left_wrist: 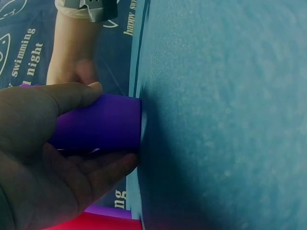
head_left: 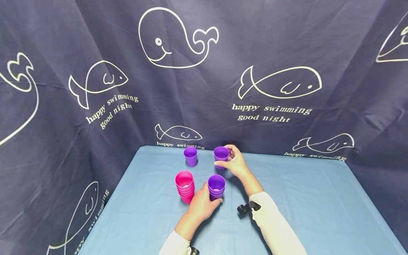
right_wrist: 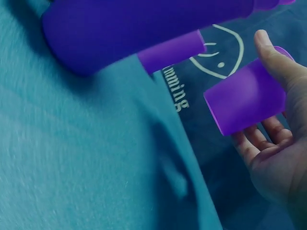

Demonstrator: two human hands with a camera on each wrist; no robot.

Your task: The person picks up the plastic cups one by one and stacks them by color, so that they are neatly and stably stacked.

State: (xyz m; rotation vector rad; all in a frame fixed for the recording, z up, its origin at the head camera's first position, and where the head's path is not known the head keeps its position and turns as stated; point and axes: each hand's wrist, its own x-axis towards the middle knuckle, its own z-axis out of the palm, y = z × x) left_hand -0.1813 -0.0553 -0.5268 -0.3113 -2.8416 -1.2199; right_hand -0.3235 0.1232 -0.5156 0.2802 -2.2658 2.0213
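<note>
My left hand (head_left: 200, 203) grips a short stack of purple cups (head_left: 216, 193), mouths up, with the thumb on the near side. In the left wrist view the bottom of that purple stack (left_wrist: 105, 122) stands at the tabletop, fingers round its other side. Farther back, my right hand (head_left: 236, 163) holds a single purple cup (head_left: 221, 153) between thumb and fingers. The right wrist view shows this purple cup (right_wrist: 247, 98) lifted off the table, mouth up. A lone purple cup (head_left: 191, 159) stands upright to its left.
A stack of several pink cups (head_left: 186, 193) stands just left of my left hand. Blue cloth covers the table (head_left: 306, 202). A dark curtain (head_left: 223, 88) with white whale and fish drawings rises behind the back edge and along the sides.
</note>
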